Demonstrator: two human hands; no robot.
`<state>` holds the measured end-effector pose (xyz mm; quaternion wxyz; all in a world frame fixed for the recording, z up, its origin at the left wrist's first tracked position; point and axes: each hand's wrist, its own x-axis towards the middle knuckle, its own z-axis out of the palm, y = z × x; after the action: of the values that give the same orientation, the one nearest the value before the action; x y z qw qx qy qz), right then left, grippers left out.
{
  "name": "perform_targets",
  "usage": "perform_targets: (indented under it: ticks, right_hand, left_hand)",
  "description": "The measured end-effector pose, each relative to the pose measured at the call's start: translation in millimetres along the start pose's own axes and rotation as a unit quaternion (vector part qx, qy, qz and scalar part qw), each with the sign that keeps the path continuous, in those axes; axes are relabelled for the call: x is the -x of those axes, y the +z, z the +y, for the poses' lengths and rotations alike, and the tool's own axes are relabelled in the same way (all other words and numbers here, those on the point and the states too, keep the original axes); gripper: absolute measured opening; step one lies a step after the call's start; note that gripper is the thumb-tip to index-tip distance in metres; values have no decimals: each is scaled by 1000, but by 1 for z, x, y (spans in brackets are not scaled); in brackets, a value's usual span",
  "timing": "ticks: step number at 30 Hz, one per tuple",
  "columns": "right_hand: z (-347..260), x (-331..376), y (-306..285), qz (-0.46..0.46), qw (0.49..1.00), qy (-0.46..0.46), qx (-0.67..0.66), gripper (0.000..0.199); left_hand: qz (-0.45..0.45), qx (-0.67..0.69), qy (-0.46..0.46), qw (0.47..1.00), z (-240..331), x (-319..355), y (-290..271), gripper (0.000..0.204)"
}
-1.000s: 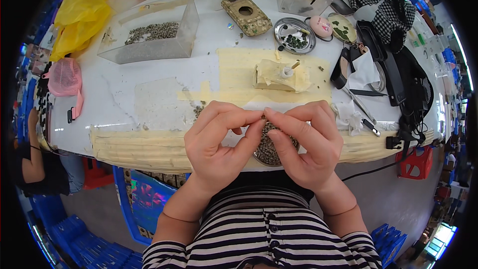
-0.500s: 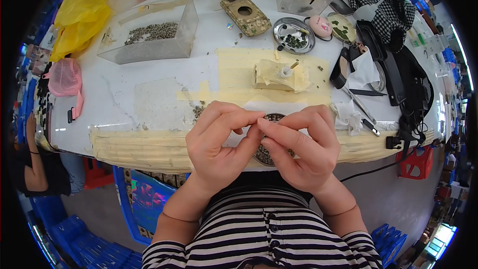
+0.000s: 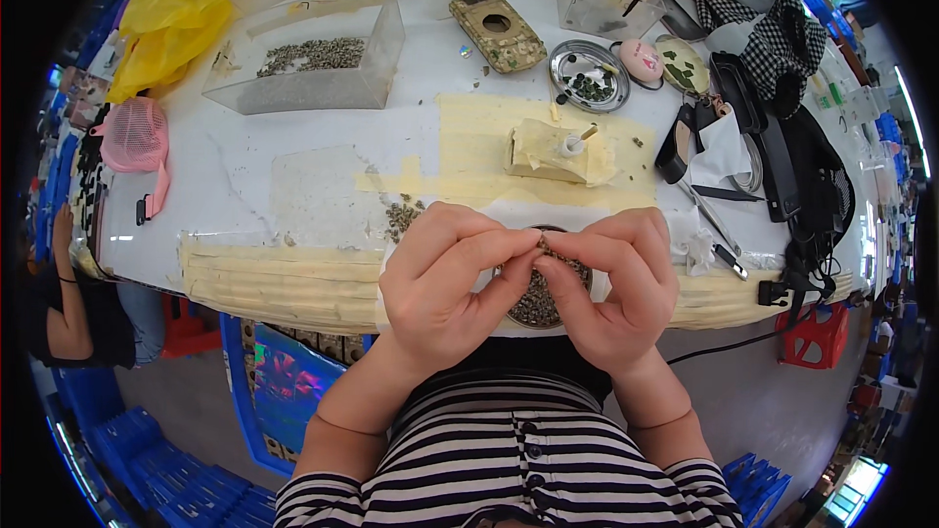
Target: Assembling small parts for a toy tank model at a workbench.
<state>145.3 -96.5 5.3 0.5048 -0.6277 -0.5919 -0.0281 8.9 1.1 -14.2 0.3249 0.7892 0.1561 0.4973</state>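
My left hand (image 3: 445, 279) and my right hand (image 3: 623, 284) meet fingertip to fingertip near the table's front edge. Thumb and forefinger of each are pinched around a tiny greyish piece (image 3: 544, 243), too small to identify. Directly below them is a round dish (image 3: 537, 326) filled with small metallic-looking pieces (image 3: 535, 303); my fingers partly cover it. White paper lies under the dish. Beyond my left hand, a loose cluster of similar small pieces (image 3: 403, 216) rests on the tabletop.
A tape-covered block (image 3: 533, 164) with a white nozzle stands ahead. Farther back are a clear bin (image 3: 323, 98) of small pieces, a camouflage-patterned box (image 3: 509, 49) and a metal dish (image 3: 626, 88) with green bits. Tweezers (image 3: 717, 220) lie right. Someone's arm (image 3: 67, 303) shows far left.
The view has shifted slightly, so the table items sit a little further right. Between my hands, more of the dish and the tiny piece at my fingertips now show.
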Motion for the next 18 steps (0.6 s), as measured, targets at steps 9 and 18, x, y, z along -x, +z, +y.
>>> perform_targets:
  ticks: [9, 18]
  right_hand:
    - [5, -6, 4, -24, 997, 44, -52, 14]
    - [-1, -17, -15, -122, 955, 192, -191, 5]
  left_hand:
    - [16, -36, 10, 999, 0, -1, 1, 27]
    - [-24, -16, 58, 998, 3, -5, -4, 30]
